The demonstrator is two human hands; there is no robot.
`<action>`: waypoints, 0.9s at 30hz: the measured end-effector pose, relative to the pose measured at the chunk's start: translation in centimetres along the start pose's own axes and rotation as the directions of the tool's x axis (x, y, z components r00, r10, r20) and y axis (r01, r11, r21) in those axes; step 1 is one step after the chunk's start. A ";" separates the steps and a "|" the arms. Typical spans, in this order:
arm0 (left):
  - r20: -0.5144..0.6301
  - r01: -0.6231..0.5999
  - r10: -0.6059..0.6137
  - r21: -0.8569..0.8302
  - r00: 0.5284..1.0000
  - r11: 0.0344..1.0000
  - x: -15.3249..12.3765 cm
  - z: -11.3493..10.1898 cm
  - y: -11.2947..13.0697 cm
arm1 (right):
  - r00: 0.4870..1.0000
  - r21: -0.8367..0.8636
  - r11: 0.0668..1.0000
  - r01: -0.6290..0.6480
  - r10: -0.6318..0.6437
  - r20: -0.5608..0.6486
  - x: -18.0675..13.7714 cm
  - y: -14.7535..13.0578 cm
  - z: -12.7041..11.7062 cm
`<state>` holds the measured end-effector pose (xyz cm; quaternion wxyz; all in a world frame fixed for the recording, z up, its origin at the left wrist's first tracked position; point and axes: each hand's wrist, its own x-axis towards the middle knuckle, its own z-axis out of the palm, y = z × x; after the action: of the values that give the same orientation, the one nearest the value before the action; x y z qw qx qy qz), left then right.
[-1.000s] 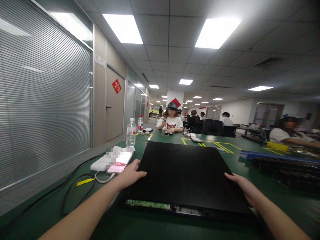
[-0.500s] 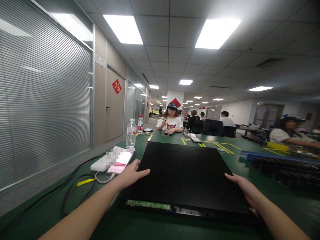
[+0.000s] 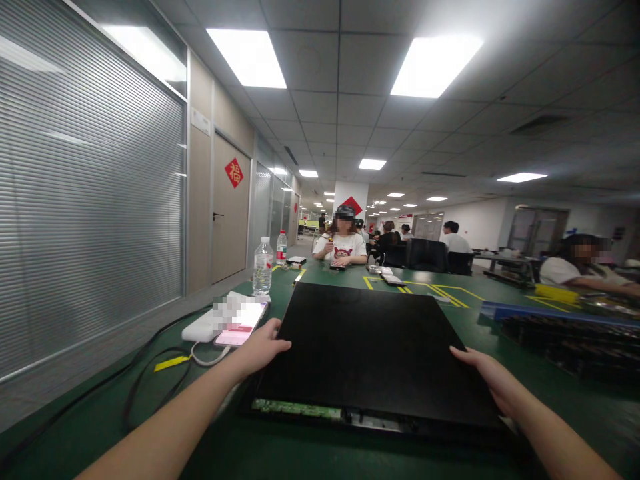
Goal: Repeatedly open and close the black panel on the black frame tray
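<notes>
A broad, flat black cover panel lies in front of me over a dark case. Along the open near edge of that case a strip of green circuit board shows. My left hand grips the panel's left side, its thumb on the top edge and its fingers mostly hidden beyond the side. On the opposite side, my right hand holds the right edge with the thumb on top. The fingers of that hand are tucked down out of sight. Whether the panel is fully seated on the case I cannot tell.
Left of the panel are a phone, a white device, black cables and a water bottle. Dark parts in a rack stand at the right. A person sits across the green table, another at far right.
My left thumb has drawn back slightly to the left, toward the panel's edge. The panel and my right hand look almost unmoved.
</notes>
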<state>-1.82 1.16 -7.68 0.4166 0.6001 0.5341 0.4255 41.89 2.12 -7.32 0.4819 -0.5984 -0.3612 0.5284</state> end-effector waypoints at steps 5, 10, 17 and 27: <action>-0.010 0.003 -0.003 0.035 1.000 0.999 0.5 -0.1 -0.4 | 1.000 0.006 1.000 0.006 -0.006 0.006 0.1 0.0 -0.1; -0.059 -0.008 0.011 0.063 0.998 0.998 0.6 -0.2 -0.5 | 0.999 0.028 1.000 -0.002 0.000 0.052 -0.2 0.0 0.2; -0.096 0.015 -0.007 0.076 0.995 0.997 0.1 -0.1 0.3 | 0.999 0.019 1.000 -0.002 0.001 0.033 -0.6 -0.2 0.5; 0.142 0.014 0.015 -0.196 0.990 0.980 0.2 -0.3 -0.7 | 1.000 0.014 1.000 0.000 -0.001 0.031 -0.4 -0.1 0.3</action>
<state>-2.32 1.44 -8.21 0.5109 0.5849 0.4581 0.4324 41.49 1.88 -7.07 0.4805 -0.5867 -0.3651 0.5400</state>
